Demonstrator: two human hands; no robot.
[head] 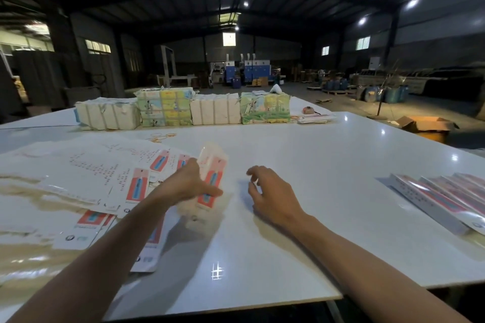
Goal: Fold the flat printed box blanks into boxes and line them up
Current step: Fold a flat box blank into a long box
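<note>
Left side: the left grip (187, 183) pinches a box blank (213, 178), thumb across its red-and-blue printed face, fingers behind it.
Held piece: the box blank stands steeply on end at the middle of the tabletop (328, 165), its lower end close to the surface; it is blurred, so whether it is flat or partly opened cannot be told.
Right side: the right grip (273, 196) hovers just beside the blank, palm down, fingers loosely curled and spread, holding nothing.
Supply: a loose pile of flat blanks (136, 186) lies fanned out to the left of the left grip, overlapping large printed sheets (86, 165).
Finished row: folded boxes (446, 199) lie side by side, touching, near the right edge of the tabletop, well apart from both hands.
Far edge: four strapped bundles (183, 110) stand in a row; rubber bands (160, 137) lie in front of them.
Surroundings: an open cardboard carton (426, 126) sits on the floor beyond the right side of the tabletop.
</note>
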